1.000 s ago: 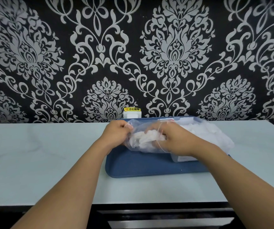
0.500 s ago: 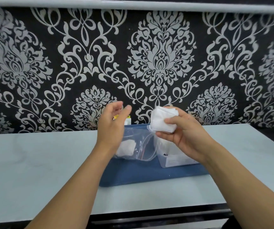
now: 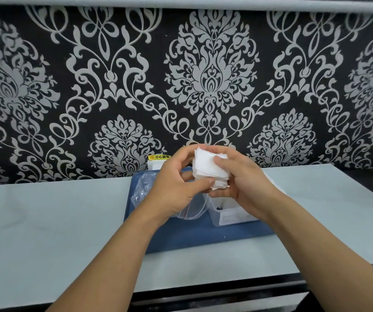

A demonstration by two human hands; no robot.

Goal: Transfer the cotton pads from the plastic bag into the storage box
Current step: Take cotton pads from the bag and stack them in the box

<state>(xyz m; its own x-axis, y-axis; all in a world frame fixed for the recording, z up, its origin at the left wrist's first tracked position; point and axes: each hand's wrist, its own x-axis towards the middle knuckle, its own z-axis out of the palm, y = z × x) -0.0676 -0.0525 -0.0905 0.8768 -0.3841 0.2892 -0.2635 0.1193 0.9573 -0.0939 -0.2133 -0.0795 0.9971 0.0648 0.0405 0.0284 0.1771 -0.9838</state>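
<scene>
A stack of white square cotton pads [image 3: 208, 171] is held up above the tray between both hands. My right hand [image 3: 241, 183] grips it from the right with the thumb across its front. My left hand [image 3: 176, 188] closes on its left and lower edge. Below my left hand the clear plastic bag [image 3: 145, 190] lies slack on the blue tray [image 3: 194, 237], its red zip edge showing. The clear storage box [image 3: 230, 216] stands on the tray under my right hand, mostly hidden by it.
The tray sits on a pale countertop [image 3: 57, 221] against a black and silver patterned wall. A white socket with a yellow warning label [image 3: 158, 161] is behind the tray. The counter's front edge runs along the bottom.
My right hand pulled a stack of pads out of the bag and raised it. My left hand let go of the bag and came over onto the stack. The bag has dropped onto the tray.
</scene>
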